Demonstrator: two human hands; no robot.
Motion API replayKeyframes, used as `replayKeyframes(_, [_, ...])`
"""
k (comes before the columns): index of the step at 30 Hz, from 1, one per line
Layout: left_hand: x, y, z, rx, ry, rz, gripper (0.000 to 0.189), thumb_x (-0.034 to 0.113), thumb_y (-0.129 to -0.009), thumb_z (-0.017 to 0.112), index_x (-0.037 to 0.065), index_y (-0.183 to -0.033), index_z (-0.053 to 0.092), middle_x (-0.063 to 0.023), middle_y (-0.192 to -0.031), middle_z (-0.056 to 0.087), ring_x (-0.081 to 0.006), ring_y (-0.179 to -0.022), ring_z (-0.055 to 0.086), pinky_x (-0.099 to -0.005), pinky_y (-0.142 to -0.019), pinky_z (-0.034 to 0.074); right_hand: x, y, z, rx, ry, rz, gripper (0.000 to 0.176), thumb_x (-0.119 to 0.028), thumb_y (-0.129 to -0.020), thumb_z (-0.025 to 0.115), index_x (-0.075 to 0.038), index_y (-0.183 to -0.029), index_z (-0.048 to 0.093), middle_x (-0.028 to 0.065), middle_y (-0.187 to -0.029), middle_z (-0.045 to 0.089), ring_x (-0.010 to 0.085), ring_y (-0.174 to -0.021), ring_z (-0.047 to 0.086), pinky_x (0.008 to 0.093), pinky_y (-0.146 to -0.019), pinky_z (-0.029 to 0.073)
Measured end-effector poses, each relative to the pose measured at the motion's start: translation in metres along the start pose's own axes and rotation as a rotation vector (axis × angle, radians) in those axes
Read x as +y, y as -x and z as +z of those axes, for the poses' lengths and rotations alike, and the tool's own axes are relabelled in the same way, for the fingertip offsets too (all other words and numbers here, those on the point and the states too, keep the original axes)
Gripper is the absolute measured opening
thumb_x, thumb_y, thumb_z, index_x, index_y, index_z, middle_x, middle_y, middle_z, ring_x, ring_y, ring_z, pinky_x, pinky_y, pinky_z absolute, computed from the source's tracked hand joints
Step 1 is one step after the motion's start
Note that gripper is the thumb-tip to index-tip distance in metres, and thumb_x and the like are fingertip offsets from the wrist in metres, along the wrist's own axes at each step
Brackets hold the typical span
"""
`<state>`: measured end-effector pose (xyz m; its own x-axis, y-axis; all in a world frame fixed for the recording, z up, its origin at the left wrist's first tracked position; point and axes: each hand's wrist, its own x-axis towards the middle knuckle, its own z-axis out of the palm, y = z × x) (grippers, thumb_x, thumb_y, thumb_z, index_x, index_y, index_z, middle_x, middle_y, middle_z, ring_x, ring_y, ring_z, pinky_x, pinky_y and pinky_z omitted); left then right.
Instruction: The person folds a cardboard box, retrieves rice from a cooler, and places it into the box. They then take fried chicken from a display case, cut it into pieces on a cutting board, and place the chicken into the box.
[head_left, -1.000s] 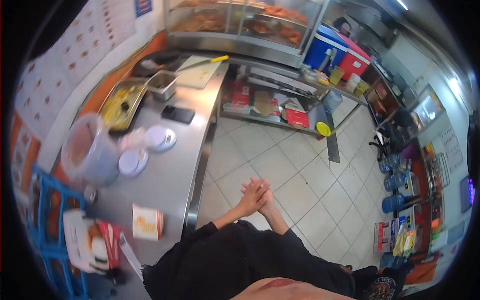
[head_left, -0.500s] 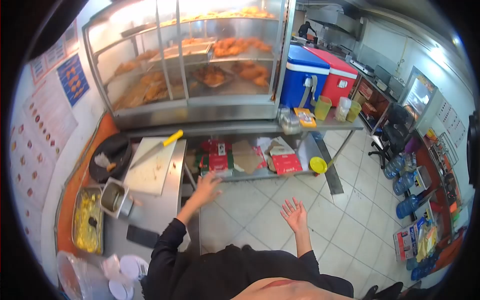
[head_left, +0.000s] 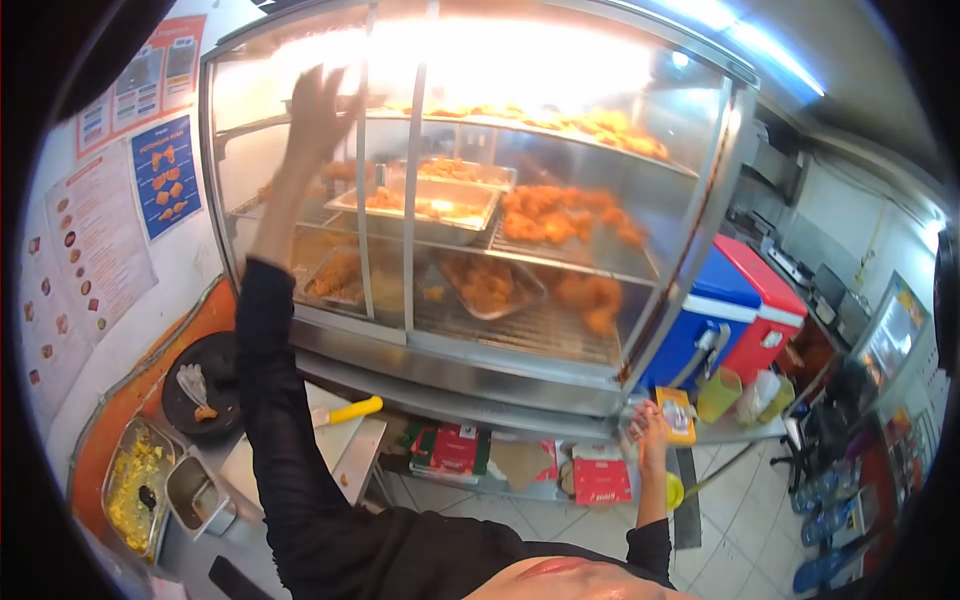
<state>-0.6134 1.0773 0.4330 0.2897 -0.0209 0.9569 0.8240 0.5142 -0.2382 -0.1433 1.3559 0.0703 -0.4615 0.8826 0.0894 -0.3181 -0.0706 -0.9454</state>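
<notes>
My left hand (head_left: pixel 325 120) is raised before the upper left glass of a heated display case (head_left: pixel 510 375), its fingers stretched upward and slightly blurred. Behind the glass, fried chicken (head_left: pixel 565 215) lies on racks and in metal trays (head_left: pixel 415 215). Lower right, my right hand (head_left: pixel 650 430) has loosely bent fingers and holds nothing visible. It overlaps the counter end beside a yellow packet (head_left: pixel 677 415). Below my left arm, a knife with a yellow handle (head_left: pixel 355 410) rests on a white cutting board (head_left: pixel 340 440), which the sleeve partly hides.
To the left stand a black round pan (head_left: pixel 195 375), a metal container (head_left: pixel 200 495) and a tray of yellow food (head_left: pixel 135 490). Blue (head_left: pixel 700 310) and red (head_left: pixel 765 310) coolers stand at right, near green cups (head_left: pixel 718 393). Red boxes (head_left: pixel 600 480) lie on the low shelf.
My left hand has risen from above the floor to the upper glass. My right hand has moved towards the counter end by the yellow packet. The view has tilted up towards the case.
</notes>
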Motion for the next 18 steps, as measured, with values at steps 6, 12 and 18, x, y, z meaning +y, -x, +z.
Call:
replayKeyframes(6, [-0.109, -0.156, 0.102, -0.049, -0.340, 0.123, 0.060, 0.031, -0.065, 0.063, 0.015, -0.118, 0.039, -0.0116, -0.120, 0.038, -0.0275, -0.114, 0.029, -0.0503, -0.092, 0.020, -0.021, -0.107, 0.022, 0.458, 0.645, -0.665, 0.037, -0.021, -0.083, 0.050, -0.001, -0.113, 0.041, 0.0110, -0.109, 0.046, 0.0240, -0.103, 0.041, 0.0321, -0.089, 0.031])
replayKeyframes(12, [-0.093, -0.169, 0.118, -0.252, -0.859, 0.113, 0.049, 0.028, -0.070, 0.052, 0.017, -0.117, 0.042, -0.0084, -0.118, 0.043, -0.0228, -0.116, 0.032, -0.0514, -0.094, 0.021, -0.001, -0.150, 0.034, 0.628, 0.804, -0.839, 0.047, -0.024, -0.082, 0.050, 0.002, -0.118, 0.033, 0.0196, -0.118, 0.034, 0.0328, -0.110, 0.033, 0.0404, -0.094, 0.024])
replayKeyframes(18, [-0.102, -0.178, 0.106, -0.334, -0.854, -0.084, 0.022, 0.017, -0.072, 0.045, 0.015, -0.093, 0.053, -0.0047, -0.093, 0.052, -0.0232, -0.093, 0.047, -0.0468, -0.080, 0.031, 0.015, -0.169, 0.047, 0.618, 0.554, -0.760, 0.048, -0.023, -0.083, 0.050, 0.005, -0.117, 0.030, 0.0206, -0.115, 0.034, 0.0318, -0.106, 0.035, 0.0389, -0.090, 0.027])
